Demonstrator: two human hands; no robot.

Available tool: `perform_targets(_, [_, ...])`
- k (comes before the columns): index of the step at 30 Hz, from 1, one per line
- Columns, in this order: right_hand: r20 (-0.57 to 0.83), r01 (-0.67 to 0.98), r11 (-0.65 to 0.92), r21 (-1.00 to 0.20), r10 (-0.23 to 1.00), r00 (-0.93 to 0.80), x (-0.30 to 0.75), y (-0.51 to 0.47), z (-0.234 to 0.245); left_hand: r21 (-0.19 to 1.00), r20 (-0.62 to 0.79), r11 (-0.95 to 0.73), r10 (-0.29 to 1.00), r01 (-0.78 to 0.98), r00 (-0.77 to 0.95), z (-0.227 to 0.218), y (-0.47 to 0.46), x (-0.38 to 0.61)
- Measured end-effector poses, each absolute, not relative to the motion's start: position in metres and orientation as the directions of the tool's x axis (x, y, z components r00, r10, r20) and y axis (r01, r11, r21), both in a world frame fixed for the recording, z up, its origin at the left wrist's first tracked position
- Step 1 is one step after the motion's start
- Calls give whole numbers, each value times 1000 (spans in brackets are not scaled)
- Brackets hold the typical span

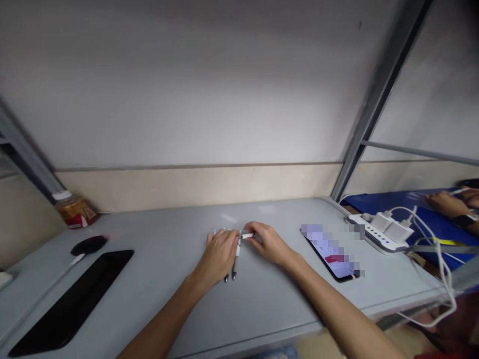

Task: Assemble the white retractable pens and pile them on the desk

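Near the middle of the grey table, my left hand (220, 253) rests palm down over several white pens, its fingers curved over them. Two dark pen tips stick out on the near side of that hand; one white pen (236, 258) shows along its right edge. Small clear ends of pens peek out past the fingertips. My right hand (270, 243) is just to the right, thumb and fingers pinched on a white pen (247, 236) that points left toward the other pens. Much of this pen is hidden in the fingers.
At left are a black tablet-like slab (75, 301), a dark round object (89, 245) with a white cable, and a bottle (77, 210). To the right lie a phone (331, 253) and a power strip (377, 232) with plugs. Another person's hands (449, 203) are over a blue table.
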State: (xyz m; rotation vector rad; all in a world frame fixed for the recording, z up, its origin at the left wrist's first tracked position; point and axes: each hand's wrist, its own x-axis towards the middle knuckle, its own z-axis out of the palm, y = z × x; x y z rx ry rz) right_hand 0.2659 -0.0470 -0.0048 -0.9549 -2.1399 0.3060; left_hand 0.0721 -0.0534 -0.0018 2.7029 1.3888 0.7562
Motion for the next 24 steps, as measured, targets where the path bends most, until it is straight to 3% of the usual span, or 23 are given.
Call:
perform_targets(7, [526,563,673,-479,734,-430,260,-49,-9,104,418,-622,735,776,533,-7,-53,72])
perform_targets(13, [442,537,616,-576,788,-429,258,-54,-4,-28,428,-628,695,778,577,0,-56,73])
perform_targets(18, [422,519,583,-625,812,-404,257,-55,-3,21,452,-639,692,769,563,0,-56,71])
perform_targets(24, [453,582,600,-549,798,-396,260,-51,-7,69,408,-648,712,759,571,-6,-51,70])
